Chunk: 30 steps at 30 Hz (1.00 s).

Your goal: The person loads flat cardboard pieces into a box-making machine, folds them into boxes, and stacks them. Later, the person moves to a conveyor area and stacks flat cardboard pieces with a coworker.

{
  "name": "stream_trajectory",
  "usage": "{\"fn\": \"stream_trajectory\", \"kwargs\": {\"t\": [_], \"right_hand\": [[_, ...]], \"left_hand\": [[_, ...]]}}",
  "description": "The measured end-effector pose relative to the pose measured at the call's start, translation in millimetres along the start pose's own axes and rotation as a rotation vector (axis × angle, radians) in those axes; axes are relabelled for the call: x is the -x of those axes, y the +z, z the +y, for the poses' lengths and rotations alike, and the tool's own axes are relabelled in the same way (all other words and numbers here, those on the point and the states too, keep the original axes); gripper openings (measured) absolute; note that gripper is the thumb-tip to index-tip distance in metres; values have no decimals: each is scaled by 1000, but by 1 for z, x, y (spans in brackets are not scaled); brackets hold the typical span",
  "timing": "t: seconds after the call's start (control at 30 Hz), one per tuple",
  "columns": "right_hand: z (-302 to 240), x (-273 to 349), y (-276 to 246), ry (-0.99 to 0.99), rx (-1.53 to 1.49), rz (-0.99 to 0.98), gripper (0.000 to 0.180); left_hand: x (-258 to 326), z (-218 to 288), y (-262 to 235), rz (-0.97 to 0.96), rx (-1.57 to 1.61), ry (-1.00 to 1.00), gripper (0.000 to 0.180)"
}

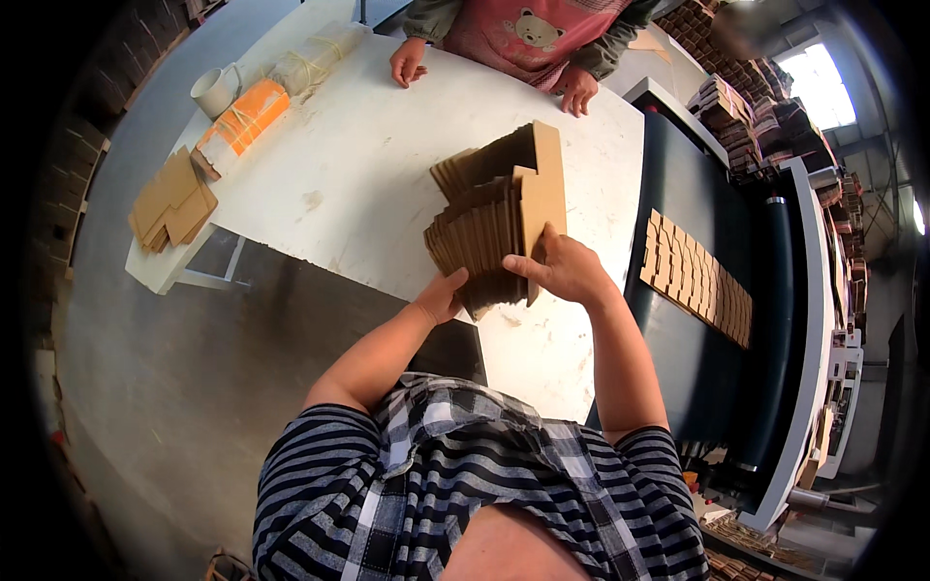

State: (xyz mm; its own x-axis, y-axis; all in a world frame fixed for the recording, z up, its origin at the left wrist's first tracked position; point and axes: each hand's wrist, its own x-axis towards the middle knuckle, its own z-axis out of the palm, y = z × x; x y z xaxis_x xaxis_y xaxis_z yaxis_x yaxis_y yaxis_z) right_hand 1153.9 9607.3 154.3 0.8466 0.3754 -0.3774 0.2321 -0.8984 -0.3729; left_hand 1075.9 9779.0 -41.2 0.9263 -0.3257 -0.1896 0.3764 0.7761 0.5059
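Observation:
A thick stack of brown die-cut cardboard pieces (pixel 484 228) stands on edge over the white table (pixel 349 174), its layers slightly fanned. My left hand (pixel 444 295) grips the stack's near left side, thumb on top. At its near right side my right hand (pixel 567 266) is closed around it, the thumb lying over the edge of the rightmost flat piece. The fingers under the stack are partly hidden.
Across the table a co-worker's hands (pixel 578 90) rest near the far edge. On the right runs a dark conveyor belt (pixel 693 358) carrying a row of cardboard pieces (pixel 696 279). At the left lie loose cardboard pieces (pixel 174 203), an orange wrapped bundle (pixel 242 126) and a white mug (pixel 215 92).

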Motion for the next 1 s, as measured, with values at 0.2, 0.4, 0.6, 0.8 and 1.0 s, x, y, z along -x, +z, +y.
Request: {"fn": "stream_trajectory", "kwargs": {"t": [0.2, 0.4, 0.6, 0.8, 1.0], "right_hand": [[-71, -16, 42, 111, 516, -35, 117], [-82, -9, 51, 152, 590, -23, 116], [-87, -15, 9, 79, 547, -161, 99], [-113, -100, -29, -72, 140, 141, 60], [-144, -203, 42, -758, -803, 678, 24]], "left_hand": [[41, 65, -10, 355, -530, -404, 34], [61, 152, 42, 497, -1694, 644, 38], [-13, 150, 71, 190, -1962, 182, 66], [-13, 127, 44, 157, -1884, 412, 64], [-15, 120, 44, 132, -1761, 499, 63]]}}
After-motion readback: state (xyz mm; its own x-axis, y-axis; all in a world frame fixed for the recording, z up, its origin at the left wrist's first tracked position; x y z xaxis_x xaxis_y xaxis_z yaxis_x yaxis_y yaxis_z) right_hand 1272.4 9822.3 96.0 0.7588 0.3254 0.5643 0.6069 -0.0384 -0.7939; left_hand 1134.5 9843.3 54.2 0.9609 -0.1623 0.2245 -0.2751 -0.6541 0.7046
